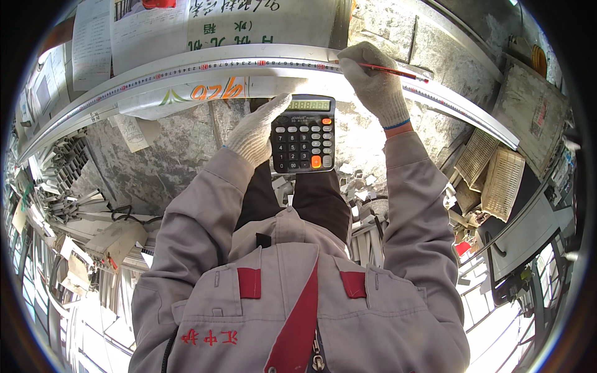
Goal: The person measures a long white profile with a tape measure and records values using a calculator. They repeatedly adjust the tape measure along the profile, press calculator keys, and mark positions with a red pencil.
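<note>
Item one: calculator (303,133), frame centre, gripped at its left edge by my gloved left hand (255,133), fingers clamped on it. Item two: red pencil (388,69), upper right, pinched in my right hand (373,84), tip on the long ruler (186,69).

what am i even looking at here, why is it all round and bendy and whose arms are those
It is one view from a wide fisheye camera worn on a person's head, looking down, so straight edges bend. The grey sleeves are that person's own arms, in white knit gloves. The left hand holds a black calculator. The right hand holds a red pencil against a long pale metal strip with a measuring tape along it. Papers lie behind, scrap pieces below.
</note>
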Available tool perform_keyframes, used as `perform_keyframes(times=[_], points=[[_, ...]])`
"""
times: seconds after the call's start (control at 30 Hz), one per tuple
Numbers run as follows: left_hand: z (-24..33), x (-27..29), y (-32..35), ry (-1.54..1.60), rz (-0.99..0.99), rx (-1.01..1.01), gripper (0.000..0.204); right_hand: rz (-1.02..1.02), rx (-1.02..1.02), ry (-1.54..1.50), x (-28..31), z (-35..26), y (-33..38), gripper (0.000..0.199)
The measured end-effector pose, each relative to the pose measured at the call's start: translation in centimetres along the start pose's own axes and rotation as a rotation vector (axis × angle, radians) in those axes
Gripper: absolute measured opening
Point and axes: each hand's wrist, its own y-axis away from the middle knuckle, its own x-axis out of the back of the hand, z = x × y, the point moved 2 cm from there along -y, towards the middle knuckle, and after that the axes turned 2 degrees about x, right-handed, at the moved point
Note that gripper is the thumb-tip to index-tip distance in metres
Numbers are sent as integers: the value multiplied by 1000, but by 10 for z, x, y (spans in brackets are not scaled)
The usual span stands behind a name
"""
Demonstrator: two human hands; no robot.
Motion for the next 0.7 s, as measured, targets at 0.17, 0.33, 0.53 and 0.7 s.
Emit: perform_keyframes(times=[0.17, 0.33, 0.53, 0.7], points=[[2, 5, 0, -151, 27, -25, 42, -9, 16, 11, 2, 0, 0, 9], [-3, 23, -4, -346, 0, -70, 42, 76, -53, -78, -1, 4, 1, 9], [-3, 34, -10, -568, -92, -306, 41, 112, -88, -105, -2, 1, 14, 10], [1, 15, 5, -36, -27, -40, 42, 117, -28, -127, -7, 1, 13, 7]])
